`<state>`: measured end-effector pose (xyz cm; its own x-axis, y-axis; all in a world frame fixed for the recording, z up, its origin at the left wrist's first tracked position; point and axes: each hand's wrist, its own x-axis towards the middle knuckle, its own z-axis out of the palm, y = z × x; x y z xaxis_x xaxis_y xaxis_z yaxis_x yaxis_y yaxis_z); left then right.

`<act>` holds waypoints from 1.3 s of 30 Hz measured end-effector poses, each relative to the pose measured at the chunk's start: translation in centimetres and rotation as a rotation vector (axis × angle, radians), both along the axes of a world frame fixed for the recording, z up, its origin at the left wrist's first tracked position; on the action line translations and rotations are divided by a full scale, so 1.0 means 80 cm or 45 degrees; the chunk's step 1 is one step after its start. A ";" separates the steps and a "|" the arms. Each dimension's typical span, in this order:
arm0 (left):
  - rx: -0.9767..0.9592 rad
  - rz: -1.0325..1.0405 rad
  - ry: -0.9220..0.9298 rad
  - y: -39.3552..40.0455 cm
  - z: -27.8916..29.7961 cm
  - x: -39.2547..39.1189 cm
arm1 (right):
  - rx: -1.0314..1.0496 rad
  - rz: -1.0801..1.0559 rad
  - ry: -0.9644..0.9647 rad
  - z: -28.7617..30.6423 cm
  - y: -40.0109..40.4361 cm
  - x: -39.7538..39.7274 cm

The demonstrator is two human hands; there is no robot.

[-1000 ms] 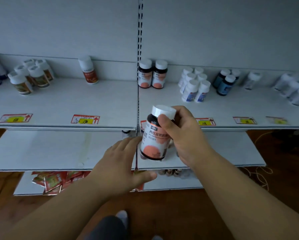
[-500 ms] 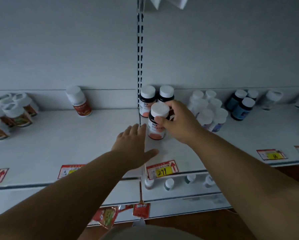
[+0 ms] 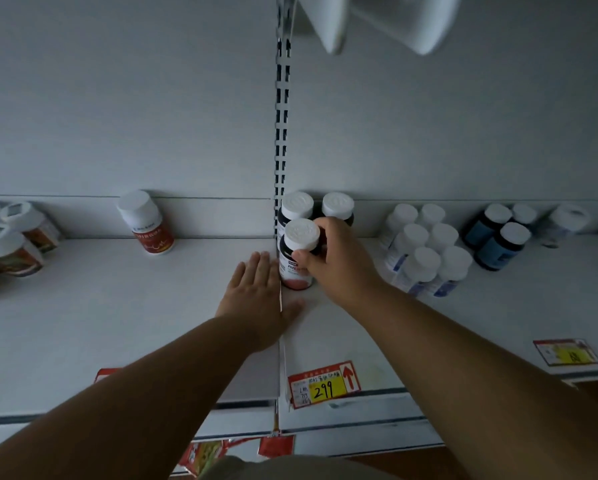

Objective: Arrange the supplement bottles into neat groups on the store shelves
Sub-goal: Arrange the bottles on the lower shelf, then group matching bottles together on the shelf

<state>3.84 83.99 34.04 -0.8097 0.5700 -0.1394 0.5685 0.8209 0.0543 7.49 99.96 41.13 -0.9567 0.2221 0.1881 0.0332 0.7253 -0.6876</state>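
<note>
My right hand [image 3: 335, 261] grips a dark bottle with a white cap and a peach label [image 3: 295, 258], which stands on the white shelf [image 3: 152, 327]. Right behind it stand two matching dark bottles [image 3: 295, 207], side by side against the back panel. My left hand [image 3: 256, 299] lies flat and open on the shelf, its fingers beside the gripped bottle's left side.
A red-labelled white bottle [image 3: 146, 223] stands alone at the back left. Several brown-labelled bottles [image 3: 11, 237] crowd the far left. White bottles with blue labels [image 3: 425, 251] and dark blue bottles [image 3: 498, 237] stand to the right. A yellow price tag [image 3: 323, 384] marks the front edge.
My right hand carried the dark bottle up from in front of the lower shelf and set it down in front of the two matching bottles. My left hand came to rest on the shelf.
</note>
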 end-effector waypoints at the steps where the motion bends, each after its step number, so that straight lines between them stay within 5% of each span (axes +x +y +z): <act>1: 0.004 0.001 0.005 0.000 -0.001 -0.001 | -0.002 -0.017 -0.012 0.001 -0.002 0.002; 13: 0.346 0.045 0.046 -0.061 0.042 0.131 | 0.056 -0.037 -0.038 0.002 -0.036 0.125; 25: 0.236 0.167 0.014 -0.132 0.034 0.371 | -0.101 0.187 -0.118 -0.032 -0.108 0.344; 39: 0.213 0.052 -0.137 -0.262 -0.060 0.305 | -0.250 -0.122 -0.409 -0.168 -0.233 0.300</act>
